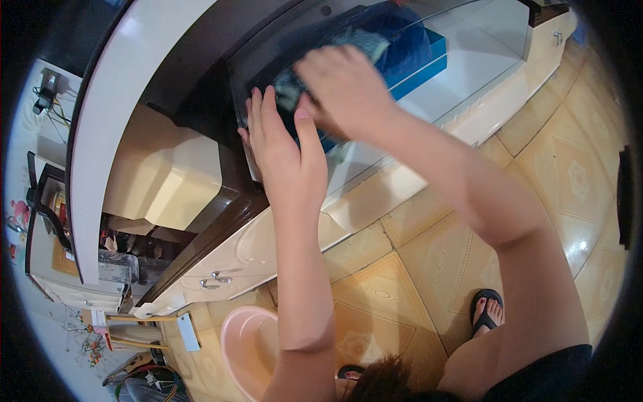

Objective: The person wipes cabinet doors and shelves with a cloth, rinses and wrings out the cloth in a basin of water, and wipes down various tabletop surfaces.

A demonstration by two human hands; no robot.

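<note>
My left hand rests with its fingers extended at the left end of a dark, see-through glass panel. Beside it, my right hand is blurred, its fingers curled over a pale green-and-white cloth against the glass. Part of the cloth shows between the two hands. How much of it is a reflection I cannot tell. A blue box stands on the white cabinet shelf behind my right hand, partly covered by something dark blue and sheer.
A cream box-like cover sits in the dark-edged cabinet to the left. On the tiled floor stands a pink basin near my feet. A wooden-framed stool and a light blue flat object are at the lower left.
</note>
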